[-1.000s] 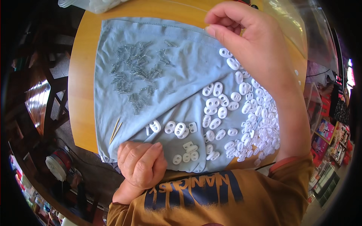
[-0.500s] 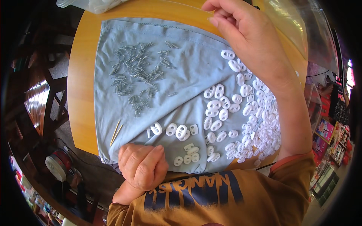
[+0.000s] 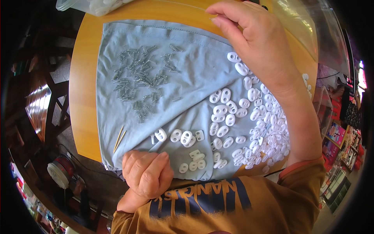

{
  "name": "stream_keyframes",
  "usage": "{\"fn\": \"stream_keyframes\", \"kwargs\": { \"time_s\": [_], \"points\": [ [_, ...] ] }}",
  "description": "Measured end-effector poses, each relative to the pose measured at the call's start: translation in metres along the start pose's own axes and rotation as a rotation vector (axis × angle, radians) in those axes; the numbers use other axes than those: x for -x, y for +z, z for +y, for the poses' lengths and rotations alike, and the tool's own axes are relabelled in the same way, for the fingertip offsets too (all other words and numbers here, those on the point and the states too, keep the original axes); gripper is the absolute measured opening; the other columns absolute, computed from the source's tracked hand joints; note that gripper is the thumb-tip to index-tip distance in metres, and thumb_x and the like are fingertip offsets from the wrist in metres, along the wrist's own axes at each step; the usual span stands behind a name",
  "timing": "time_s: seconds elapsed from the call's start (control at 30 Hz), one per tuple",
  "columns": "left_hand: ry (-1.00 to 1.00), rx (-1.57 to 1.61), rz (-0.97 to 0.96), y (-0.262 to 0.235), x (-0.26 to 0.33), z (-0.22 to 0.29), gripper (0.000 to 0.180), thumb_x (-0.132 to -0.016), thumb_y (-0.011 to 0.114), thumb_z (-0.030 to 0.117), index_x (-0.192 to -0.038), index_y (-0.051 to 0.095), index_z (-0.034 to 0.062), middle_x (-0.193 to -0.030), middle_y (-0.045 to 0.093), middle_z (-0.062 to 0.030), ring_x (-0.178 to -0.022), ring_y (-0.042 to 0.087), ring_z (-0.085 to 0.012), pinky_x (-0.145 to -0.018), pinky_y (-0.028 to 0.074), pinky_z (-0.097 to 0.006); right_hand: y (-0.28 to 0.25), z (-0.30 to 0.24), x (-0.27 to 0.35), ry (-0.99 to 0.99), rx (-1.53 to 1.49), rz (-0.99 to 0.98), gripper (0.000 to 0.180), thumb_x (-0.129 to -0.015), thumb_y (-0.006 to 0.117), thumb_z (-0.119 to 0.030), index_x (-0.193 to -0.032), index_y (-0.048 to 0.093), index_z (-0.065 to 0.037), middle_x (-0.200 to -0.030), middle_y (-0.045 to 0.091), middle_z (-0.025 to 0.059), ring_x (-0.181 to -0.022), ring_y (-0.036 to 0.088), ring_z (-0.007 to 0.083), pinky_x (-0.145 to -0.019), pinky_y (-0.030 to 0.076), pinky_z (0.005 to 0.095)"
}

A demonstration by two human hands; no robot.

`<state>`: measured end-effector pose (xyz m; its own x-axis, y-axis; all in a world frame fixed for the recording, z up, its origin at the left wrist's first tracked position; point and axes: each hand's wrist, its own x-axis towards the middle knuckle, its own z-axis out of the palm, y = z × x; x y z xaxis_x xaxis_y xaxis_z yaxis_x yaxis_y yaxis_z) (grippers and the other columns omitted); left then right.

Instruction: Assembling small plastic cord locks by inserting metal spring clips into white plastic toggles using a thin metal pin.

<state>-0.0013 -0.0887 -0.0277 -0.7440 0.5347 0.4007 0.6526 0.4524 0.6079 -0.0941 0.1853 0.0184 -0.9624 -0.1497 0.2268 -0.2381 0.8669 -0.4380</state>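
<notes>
My left hand (image 3: pixel 146 175) clamps the soft, limp blue cloth's (image 3: pixel 156 58) near hem; my right hand (image 3: pixel 257 43) pinches its far hem.

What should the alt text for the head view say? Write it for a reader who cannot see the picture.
A person's left hand rests closed on the near edge of a blue-grey cloth spread on a round wooden table, while the right hand reaches to its far edge. White oval plastic pieces lie on the right, small metal springs on the left.
</notes>
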Motion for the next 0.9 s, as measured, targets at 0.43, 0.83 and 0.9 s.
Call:
{"fn": "stream_keyframes", "kwargs": {
  "time_s": [0.43,0.83,0.9],
  "points": [
    [0.001,-0.002,-0.002,0.000,0.002,0.000,0.026,-0.068,0.063,0.000,-0.093,0.058,0.0047,-0.077,0.056,-0.0030,-0.059,0.051,-0.0171,-0.053,0.038,-0.029,0.002,0.000,0.009,-0.085,0.110,0.026,0.015,-0.079,0.057,-0.003,-0.093,0.060,0.001,-0.084,0.057,0.0094,-0.081,0.054,0.0245,-0.074,0.043,0.0328],
    [0.000,-0.007,-0.012,0.000,0.001,0.001,0.026,-0.068,0.062,-0.001,-0.093,0.058,0.0042,-0.077,0.056,-0.0034,-0.059,0.051,-0.0172,-0.053,0.038,-0.029,-0.009,-0.017,0.011,-0.116,0.136,-0.111,0.024,-0.079,0.059,-0.014,-0.098,0.062,0.001,-0.096,0.055,0.0114,-0.095,0.048,0.0266,-0.087,0.035,0.0394],
    [0.004,-0.004,-0.005,0.001,0.001,0.001,0.026,-0.068,0.062,-0.001,-0.093,0.058,0.0041,-0.077,0.056,-0.0035,-0.059,0.051,-0.0173,-0.053,0.038,-0.029,-0.011,-0.015,0.012,-0.149,0.205,-0.143,0.026,-0.079,0.060,-0.016,-0.099,0.062,0.001,-0.099,0.054,0.0116,-0.099,0.046,0.0264,-0.089,0.033,0.0402]
  ]
}}
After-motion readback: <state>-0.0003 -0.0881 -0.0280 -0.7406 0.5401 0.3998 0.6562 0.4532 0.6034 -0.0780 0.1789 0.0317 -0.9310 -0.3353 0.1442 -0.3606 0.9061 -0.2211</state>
